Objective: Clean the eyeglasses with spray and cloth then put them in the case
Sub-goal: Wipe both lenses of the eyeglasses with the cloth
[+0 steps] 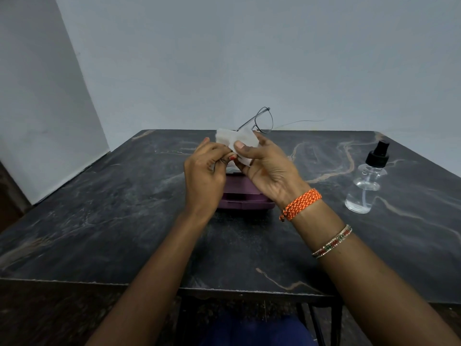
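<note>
Thin-framed eyeglasses [263, 120] are held up above the table's far middle, one lens and a temple arm sticking out to the right. A white cloth [237, 139] is wrapped over the other lens. My right hand [268, 168] pinches the cloth on that lens with thumb and fingers. My left hand [205, 171] grips the left part of the cloth and the frame beneath it, fingers curled. A purple glasses case [243, 198] lies on the table under both hands, mostly hidden. The clear spray bottle [366, 181] with a black nozzle stands to the right.
The dark marble table [112, 221] reaches to a pale wall behind and a white panel at the left. Its front edge is near my body, with a metal frame below it.
</note>
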